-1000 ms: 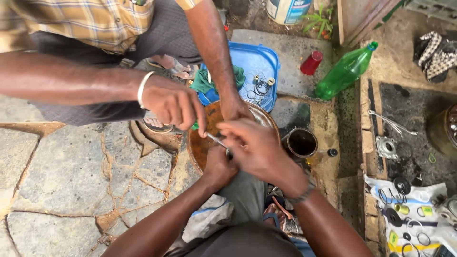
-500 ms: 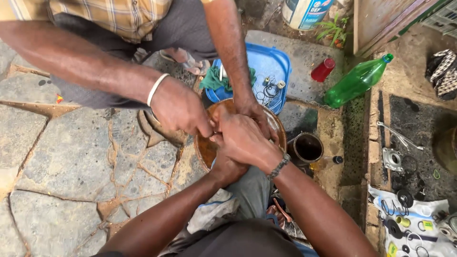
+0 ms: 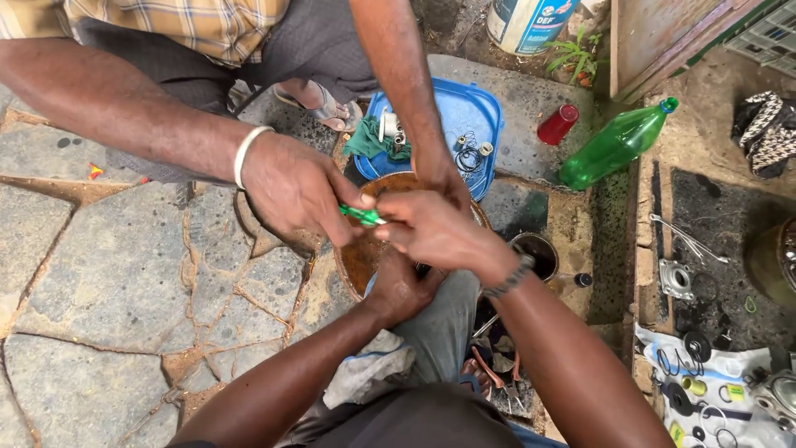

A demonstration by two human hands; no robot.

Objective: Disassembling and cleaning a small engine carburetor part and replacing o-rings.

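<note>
A small green-handled tool (image 3: pixel 362 216) lies at the centre of the scene, just above the left rim of a round rusty-brown bowl (image 3: pixel 358 264). The right hand (image 3: pixel 435 232) pinches the tool's right end between thumb and fingertips, a narrow closed grip; this wrist wears a dark beaded band (image 3: pixel 507 278). The left hand (image 3: pixel 400 290) sits under the right one, against the near rim of the bowl; its fingers are hidden, so I cannot tell whether it grips anything.

A second person crouches on the far side. One hand (image 3: pixel 294 189), with a white bangle (image 3: pixel 245 154) at the wrist, touches the tool's left end. That person's other hand (image 3: pixel 439 176) rests on the far rim of the bowl.

Just beyond the bowl is a blue plastic tray (image 3: pixel 464 108) holding a green rag (image 3: pixel 367 141) and small metal parts. To the right of the tray lie a red cap (image 3: pixel 557 124) and a green plastic bottle (image 3: pixel 618 145) on its side. A dark metal cup (image 3: pixel 537 253) stands just right of the bowl. At the far right, loose rings and fittings lie on a white sheet (image 3: pixel 721 365). The ground on the left is cracked stone paving (image 3: pixel 108 282).
</note>
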